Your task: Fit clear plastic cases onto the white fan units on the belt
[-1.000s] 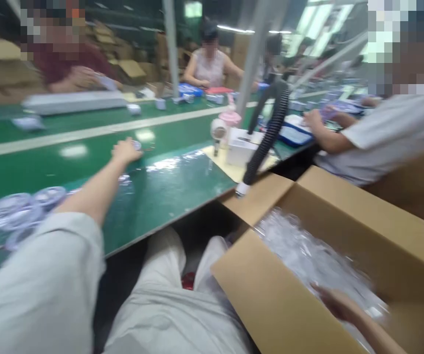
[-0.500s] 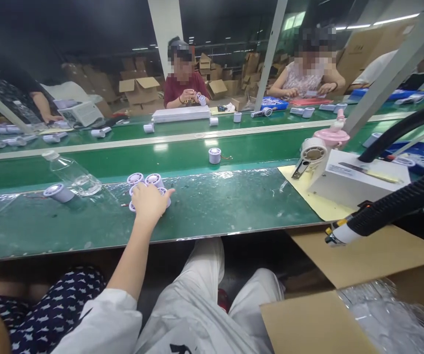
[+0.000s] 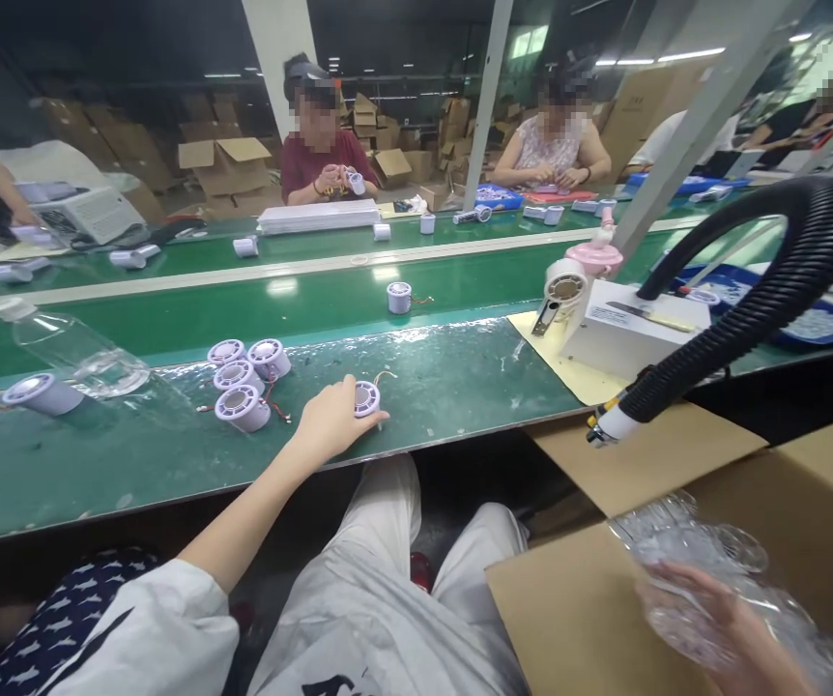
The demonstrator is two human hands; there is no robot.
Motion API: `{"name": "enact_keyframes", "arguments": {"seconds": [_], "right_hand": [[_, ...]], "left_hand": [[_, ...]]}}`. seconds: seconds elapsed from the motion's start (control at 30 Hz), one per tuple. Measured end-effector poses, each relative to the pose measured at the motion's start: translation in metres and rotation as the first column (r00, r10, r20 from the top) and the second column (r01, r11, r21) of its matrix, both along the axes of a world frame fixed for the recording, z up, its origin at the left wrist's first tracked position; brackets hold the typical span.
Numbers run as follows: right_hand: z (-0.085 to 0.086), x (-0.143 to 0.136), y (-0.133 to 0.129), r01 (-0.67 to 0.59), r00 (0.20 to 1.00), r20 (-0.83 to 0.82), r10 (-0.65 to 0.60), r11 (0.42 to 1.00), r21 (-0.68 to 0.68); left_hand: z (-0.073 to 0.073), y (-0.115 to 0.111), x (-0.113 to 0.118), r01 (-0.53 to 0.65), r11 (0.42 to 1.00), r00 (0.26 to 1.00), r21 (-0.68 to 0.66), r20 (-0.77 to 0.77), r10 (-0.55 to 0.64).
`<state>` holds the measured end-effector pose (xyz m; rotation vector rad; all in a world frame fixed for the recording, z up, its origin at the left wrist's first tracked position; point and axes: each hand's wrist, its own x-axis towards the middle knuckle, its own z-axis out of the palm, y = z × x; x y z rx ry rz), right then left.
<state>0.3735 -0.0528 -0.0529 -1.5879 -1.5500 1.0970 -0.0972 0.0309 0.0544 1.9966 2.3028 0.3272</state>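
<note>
My left hand [image 3: 328, 421] is closed around a small lavender fan unit [image 3: 366, 396] at the front of the green bench; thin wires stick out behind it. To its left stands a cluster of several like fan units [image 3: 243, 408], with red and white wires trailing from some. At lower right, my right hand [image 3: 725, 614] is inside an open cardboard box [image 3: 568, 599], its fingers curled on a clear plastic cover [image 3: 681, 619]. More clear plastic covers [image 3: 739, 549] lie around that hand, and some blur together.
A clear bottle [image 3: 90, 353] lies tilted at left beside another fan unit [image 3: 43, 394]. One unit [image 3: 399, 298] stands on the green belt [image 3: 315, 300]. A black hose [image 3: 721, 319] with a nozzle arches over the box, near a white device [image 3: 626, 329]. Co-workers sit opposite.
My left hand has moved right, away from the cluster, bringing one fan unit along. My right hand has come into view in the box. The camera view has shifted right.
</note>
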Motion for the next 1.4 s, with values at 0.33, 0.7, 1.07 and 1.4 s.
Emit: {"name": "enact_keyframes", "arguments": {"seconds": [0.33,0.7,1.07,1.4], "right_hand": [[0.062,-0.143,-0.004,-0.447,0.813,0.582,0.039,0.683,0.578],[0.072,-0.139,0.0,-0.308,0.95,0.107,0.293,0.936,0.172],[0.074,-0.133,0.004,0.048,0.854,-0.515,-0.082,0.996,-0.078],[0.07,-0.123,-0.014,-0.3,0.946,-0.002,0.324,0.876,0.378]], "left_hand": [[-0.034,-0.016,0.091,0.662,0.738,0.232,-0.13,0.972,-0.038],[-0.031,-0.029,0.117,0.717,0.697,0.342,0.032,0.854,-0.392],[-0.048,-0.039,0.117,0.772,0.634,0.173,0.038,0.948,-0.268],[-0.04,-0.047,0.112,0.744,0.651,0.165,-0.15,0.986,0.039]]}}
